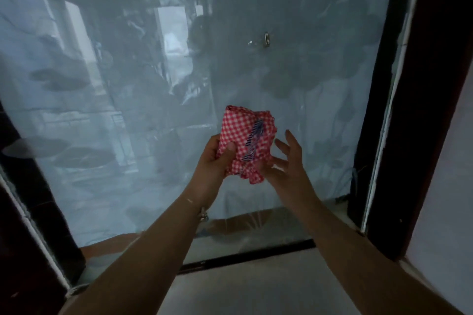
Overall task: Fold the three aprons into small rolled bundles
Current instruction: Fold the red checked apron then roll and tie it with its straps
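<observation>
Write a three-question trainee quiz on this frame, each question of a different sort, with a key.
1. True or false: the left hand grips the red checked apron bundle, thumb pressed on its front.
2. How does the right hand stand? A) fingers spread, at the bundle's right edge B) flat on the table C) out of view
3. Fill in: the table under the hands is covered by a glossy pale blue ____ with a dark floral print.

Key: 1 true; 2 A; 3 sheet. No other apron shows in this view.
</observation>
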Motion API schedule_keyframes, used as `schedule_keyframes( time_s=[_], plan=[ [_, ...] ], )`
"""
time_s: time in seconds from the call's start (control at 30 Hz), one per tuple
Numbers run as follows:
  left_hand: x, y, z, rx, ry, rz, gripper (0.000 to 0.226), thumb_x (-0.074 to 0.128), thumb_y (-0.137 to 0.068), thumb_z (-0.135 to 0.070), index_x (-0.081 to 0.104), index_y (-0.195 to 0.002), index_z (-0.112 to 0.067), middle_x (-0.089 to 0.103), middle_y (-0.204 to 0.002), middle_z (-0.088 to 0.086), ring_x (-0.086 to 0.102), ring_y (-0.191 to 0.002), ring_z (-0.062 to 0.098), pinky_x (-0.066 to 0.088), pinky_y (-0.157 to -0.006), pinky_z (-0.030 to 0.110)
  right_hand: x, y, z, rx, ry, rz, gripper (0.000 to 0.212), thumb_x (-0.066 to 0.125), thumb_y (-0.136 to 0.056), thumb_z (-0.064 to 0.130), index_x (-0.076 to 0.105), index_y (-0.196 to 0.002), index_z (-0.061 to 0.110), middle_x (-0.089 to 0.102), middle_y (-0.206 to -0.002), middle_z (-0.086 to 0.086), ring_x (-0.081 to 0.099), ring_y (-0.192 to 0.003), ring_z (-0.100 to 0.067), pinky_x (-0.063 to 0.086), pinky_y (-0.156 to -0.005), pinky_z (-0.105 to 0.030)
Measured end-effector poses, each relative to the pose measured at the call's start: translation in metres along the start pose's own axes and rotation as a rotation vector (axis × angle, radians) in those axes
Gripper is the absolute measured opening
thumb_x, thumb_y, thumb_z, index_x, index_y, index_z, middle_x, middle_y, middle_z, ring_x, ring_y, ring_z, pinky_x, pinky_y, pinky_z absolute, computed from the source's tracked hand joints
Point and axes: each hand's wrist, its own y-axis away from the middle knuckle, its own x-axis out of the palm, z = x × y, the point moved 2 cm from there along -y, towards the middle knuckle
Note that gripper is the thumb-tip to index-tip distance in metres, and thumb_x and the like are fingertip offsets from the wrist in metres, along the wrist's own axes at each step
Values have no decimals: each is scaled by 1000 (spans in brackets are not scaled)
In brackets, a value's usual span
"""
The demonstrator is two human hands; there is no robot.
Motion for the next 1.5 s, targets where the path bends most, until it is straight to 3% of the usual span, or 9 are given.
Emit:
schedule_keyframes(
  time_s=[0.1, 0.23, 0.33, 0.4, 0.53, 0.73, 1.03, 1.3, 1.5],
  plan=[
    [19, -36, -14, 14, -11, -21, 42, 62, -88, -35, 53, -122, -11, 66, -113, 11, 66, -103, 27, 55, -86, 42, 7, -27, 21, -243, 109, -87, 103, 76, -66, 51, 14, -147, 37, 22, -152, 7, 39, -132, -16, 47, -99, -38],
    [38, -82, -33, -65, 4, 84, 35, 45, -99, -35, 54, -125, -13, 67, -109, 7, 65, -99, 21, 53, -88, 35, 1, -92, 38, -350, 142, -156, 108, 86, -57, 45, 26, -145, 30, 41, -139, -1, 47, -125, -17, 54, -89, -43],
    [43, -115, -51, -101, 11, 146, 49, 31, -97, -57, 52, -130, -27, 63, -119, -5, 59, -114, 17, 45, -100, 37, -11, -138, 59, -423, 169, -177, 86, 89, -57, 32, 39, -127, 31, 52, -119, 10, 54, -110, 4, 54, -82, -20],
    [41, -129, -59, -97, -21, 157, 52, 24, -95, -60, 43, -136, -34, 53, -126, -12, 51, -121, 16, 39, -106, 38, -16, -161, 67, -447, 137, -183, 86, 88, -61, 15, 33, -124, 37, 45, -117, 22, 49, -104, 19, 44, -79, -3],
    [31, -162, -70, 26, -85, 18, 44, 32, -98, -52, 43, -135, -31, 44, -130, -12, 43, -127, 16, 38, -106, 39, -25, -217, 92, -533, 174, -262, 112, 86, -63, 27, 15, -149, 20, 27, -147, 6, 33, -131, -2, 33, -107, -18],
    [5, -177, -56, -1, -39, -141, 29, 43, -98, -45, 59, -114, -26, 53, -128, -5, 50, -118, 16, 46, -91, 33, -32, -281, 134, -540, 491, -223, 115, 81, -62, 45, 13, -151, 22, 25, -152, -7, 31, -138, -24, 30, -113, -48],
    [-6, -173, -43, -59, 10, -170, 25, 47, -97, -40, 63, -105, -22, 57, -126, -3, 52, -115, 17, 46, -88, 32, -37, -283, 123, -450, 579, -163, 111, 79, -71, 34, 3, -152, 27, 15, -152, -10, 28, -137, -26, 25, -112, -40],
    [-2, -169, -51, -32, -21, -148, 29, 50, -96, -40, 60, -115, -19, 57, -125, -1, 52, -116, 17, 46, -88, 32, -35, -278, 137, -553, 479, -260, 111, 82, -68, 31, 9, -151, 22, 17, -152, -11, 25, -139, -27, 26, -114, -47],
    [2, -173, -59, -37, -10, -138, 33, 50, -96, -39, 59, -120, -18, 57, -127, -2, 52, -116, 16, 46, -90, 32, -37, -282, 140, -423, 635, -71, 107, 79, -72, 30, 6, -151, 27, 15, -153, -9, 23, -139, -26, 22, -113, -42]
  ],
)
